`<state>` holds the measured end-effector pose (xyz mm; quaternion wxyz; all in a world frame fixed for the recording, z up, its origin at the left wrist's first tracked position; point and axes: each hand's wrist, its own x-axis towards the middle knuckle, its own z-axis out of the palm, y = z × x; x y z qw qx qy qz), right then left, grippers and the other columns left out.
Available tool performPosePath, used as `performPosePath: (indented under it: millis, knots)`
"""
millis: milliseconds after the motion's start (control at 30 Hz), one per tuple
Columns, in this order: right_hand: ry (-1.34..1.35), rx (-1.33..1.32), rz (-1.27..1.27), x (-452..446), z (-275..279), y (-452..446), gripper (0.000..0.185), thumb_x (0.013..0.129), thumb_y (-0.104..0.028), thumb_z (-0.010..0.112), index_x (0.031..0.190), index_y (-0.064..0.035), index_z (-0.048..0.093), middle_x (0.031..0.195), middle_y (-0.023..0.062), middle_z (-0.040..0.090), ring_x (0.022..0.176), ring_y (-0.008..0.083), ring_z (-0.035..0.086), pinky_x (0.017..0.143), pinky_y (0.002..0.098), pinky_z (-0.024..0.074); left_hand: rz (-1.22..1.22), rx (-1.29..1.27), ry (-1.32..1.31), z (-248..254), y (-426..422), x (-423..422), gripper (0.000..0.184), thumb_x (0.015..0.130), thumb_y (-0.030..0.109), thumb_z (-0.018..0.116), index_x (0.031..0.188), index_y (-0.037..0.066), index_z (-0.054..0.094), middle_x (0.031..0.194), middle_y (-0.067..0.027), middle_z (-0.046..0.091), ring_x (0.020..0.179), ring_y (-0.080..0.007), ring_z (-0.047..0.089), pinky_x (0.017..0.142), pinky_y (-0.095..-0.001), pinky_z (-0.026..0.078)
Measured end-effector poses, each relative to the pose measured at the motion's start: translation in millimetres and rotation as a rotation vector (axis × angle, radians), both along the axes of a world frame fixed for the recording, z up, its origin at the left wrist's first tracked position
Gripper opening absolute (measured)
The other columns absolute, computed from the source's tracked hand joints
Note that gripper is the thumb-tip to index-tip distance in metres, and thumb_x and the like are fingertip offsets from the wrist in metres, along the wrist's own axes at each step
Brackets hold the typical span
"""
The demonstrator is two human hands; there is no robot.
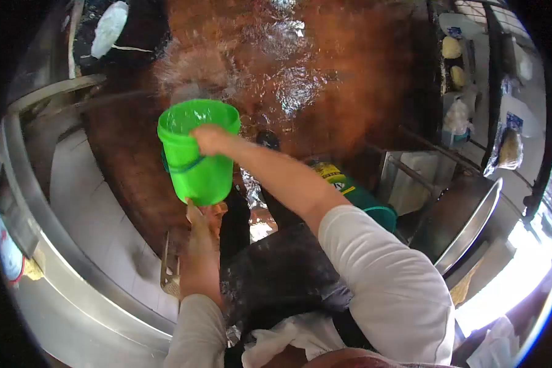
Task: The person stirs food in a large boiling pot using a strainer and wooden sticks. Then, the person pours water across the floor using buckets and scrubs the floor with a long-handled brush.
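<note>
A bright green plastic bucket [199, 175] is held out in front of my legs, above the wet red-brown floor [349, 80]. My right hand [210, 140] is closed at its near rim, slightly blurred; the fingertips are partly hidden. From below, my left hand [203, 211] grips the bottom edge of the bucket. The bucket leans away from me, and a blurred splash of water [196, 70] spreads over the floor just past its mouth. A dark handle hangs against the bucket's side.
A steel counter edge [67, 254] curves along the left. On the right stand a dark green container [368, 208] with a yellow label, a large metal pan [472, 227] and shelves with wrapped goods [510, 150]. A white bag [110, 27] lies at the upper left.
</note>
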<state>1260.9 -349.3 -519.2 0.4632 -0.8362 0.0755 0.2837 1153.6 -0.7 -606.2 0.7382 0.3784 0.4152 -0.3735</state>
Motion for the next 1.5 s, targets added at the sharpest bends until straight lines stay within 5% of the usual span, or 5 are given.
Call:
performPosePath:
  millis: [67, 367, 767, 1300, 1500]
  knots:
    - [-0.027, -0.103, 0.030, 11, -41, -31, 0.030, 0.073, -0.017, 0.069, 0.102, -0.0089, 0.068, 0.094, 0.0198, 0.070, 0.090, 0.0382, 0.067, 0.081, 0.0470, 0.0537, -0.122, 0.548, 0.064, -17, -43, 34, 0.044, 0.099, 0.044, 0.054, 0.112, 0.002, 0.059, 0.090, -0.0102, 0.067, 0.065, -0.0215, 0.064, 0.057, -0.0354, 0.054]
    - [0.017, -0.213, -0.305, -48, -113, -217, 0.047, 0.073, -0.027, 0.076, 0.113, -0.0040, 0.066, 0.109, 0.0216, 0.067, 0.101, 0.0361, 0.064, 0.089, 0.0420, 0.0510, -0.528, 0.557, -0.188, -61, -213, 110, 0.024, 0.090, 0.030, 0.071, 0.088, 0.009, 0.061, 0.081, -0.0062, 0.067, 0.061, -0.0174, 0.062, 0.040, -0.0291, 0.043]
    - [0.067, -0.562, -0.778, -139, 97, -241, 0.049, 0.071, -0.020, 0.078, 0.112, -0.0009, 0.059, 0.095, 0.0269, 0.067, 0.094, 0.0431, 0.064, 0.080, 0.0481, 0.0520, -0.768, 0.483, -0.218, -37, -356, 96, 0.043, 0.087, 0.041, 0.072, 0.104, 0.005, 0.054, 0.093, -0.0104, 0.063, 0.076, -0.0212, 0.064, 0.063, -0.0393, 0.058]
    - [0.001, -0.118, -0.425, -46, 153, 21, 0.039, 0.072, -0.001, 0.062, 0.110, -0.0031, 0.055, 0.085, 0.0236, 0.065, 0.082, 0.0424, 0.065, 0.070, 0.0510, 0.0526, -0.375, 0.524, -0.119, 99, 13, 50, 0.051, 0.094, 0.036, 0.064, 0.129, 0.000, 0.054, 0.126, -0.0130, 0.054, 0.108, -0.0276, 0.058, 0.085, -0.0358, 0.057]
    - [-0.136, 0.137, -0.415, 28, -40, 37, 0.032, 0.075, -0.010, 0.062, 0.107, -0.0030, 0.063, 0.091, 0.0216, 0.069, 0.084, 0.0395, 0.067, 0.071, 0.0481, 0.0541, -0.349, 1.066, -0.156, 124, 2, 128, 0.045, 0.091, 0.032, 0.068, 0.121, 0.002, 0.052, 0.119, -0.0144, 0.058, 0.092, -0.0275, 0.062, 0.075, -0.0409, 0.059]
